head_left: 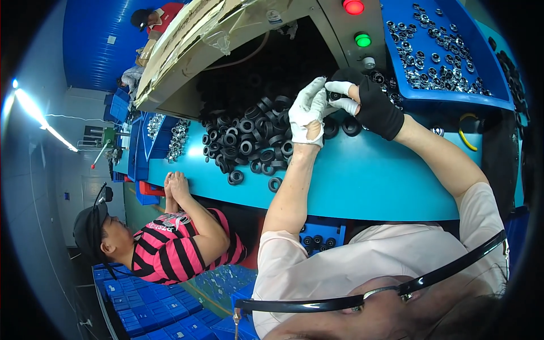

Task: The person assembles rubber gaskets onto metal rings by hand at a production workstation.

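Observation:
My left hand (307, 110), in a white glove with bare skin showing at the wrist, is raised above the turquoise table (362, 181). My right hand (371, 105) wears a black glove with white coverings on the fingertips. The fingertips of both hands meet around a small black ring-shaped part (335, 96), which they partly hide. Left of my hands lies a heap of black rubber-like rings (246, 133), reaching back into a dark machine opening. A few more black rings (351, 127) lie just below my right hand.
A blue tray (447, 101) of shiny metal parts stands at the far right. The machine housing (334, 25) carries a red light (353, 7) and a green light (362, 40). A yellow curved object (466, 136) lies right. A co-worker (175, 243) in a striped shirt is at the left.

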Demonstrator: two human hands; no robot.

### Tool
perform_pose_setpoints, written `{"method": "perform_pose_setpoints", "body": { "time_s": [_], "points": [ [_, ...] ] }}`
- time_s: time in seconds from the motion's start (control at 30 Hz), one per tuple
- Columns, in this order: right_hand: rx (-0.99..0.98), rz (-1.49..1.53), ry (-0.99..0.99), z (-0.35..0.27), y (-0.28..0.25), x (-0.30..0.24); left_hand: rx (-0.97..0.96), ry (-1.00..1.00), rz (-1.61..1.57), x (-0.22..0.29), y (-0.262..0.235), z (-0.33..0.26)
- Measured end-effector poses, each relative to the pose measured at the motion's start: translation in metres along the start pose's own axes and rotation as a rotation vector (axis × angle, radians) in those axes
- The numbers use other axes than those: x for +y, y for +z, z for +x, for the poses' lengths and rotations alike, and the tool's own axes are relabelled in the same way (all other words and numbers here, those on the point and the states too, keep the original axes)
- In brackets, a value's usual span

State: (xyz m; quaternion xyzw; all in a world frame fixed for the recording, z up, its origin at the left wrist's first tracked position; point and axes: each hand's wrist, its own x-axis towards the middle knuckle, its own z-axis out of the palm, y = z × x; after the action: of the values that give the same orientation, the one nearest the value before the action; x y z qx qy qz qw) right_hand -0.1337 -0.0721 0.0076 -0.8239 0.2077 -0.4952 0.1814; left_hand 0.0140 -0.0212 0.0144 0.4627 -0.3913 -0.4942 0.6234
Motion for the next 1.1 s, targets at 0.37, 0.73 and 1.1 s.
{"method": "perform_pose_setpoints", "body": {
  "time_s": [0.37,0.73,1.1],
  "points": [
    [-0.251,0.204,0.36,-0.001,-0.009,0.0,-0.174,0.154,0.083,-0.012,-0.002,-0.002],
    [-0.226,0.208,0.371,-0.005,-0.009,-0.005,-0.064,0.136,0.13,-0.015,0.005,-0.008],
    [-0.178,0.297,0.41,-0.001,-0.01,0.005,-0.057,0.016,0.028,-0.013,0.003,-0.002]
  ]
}}
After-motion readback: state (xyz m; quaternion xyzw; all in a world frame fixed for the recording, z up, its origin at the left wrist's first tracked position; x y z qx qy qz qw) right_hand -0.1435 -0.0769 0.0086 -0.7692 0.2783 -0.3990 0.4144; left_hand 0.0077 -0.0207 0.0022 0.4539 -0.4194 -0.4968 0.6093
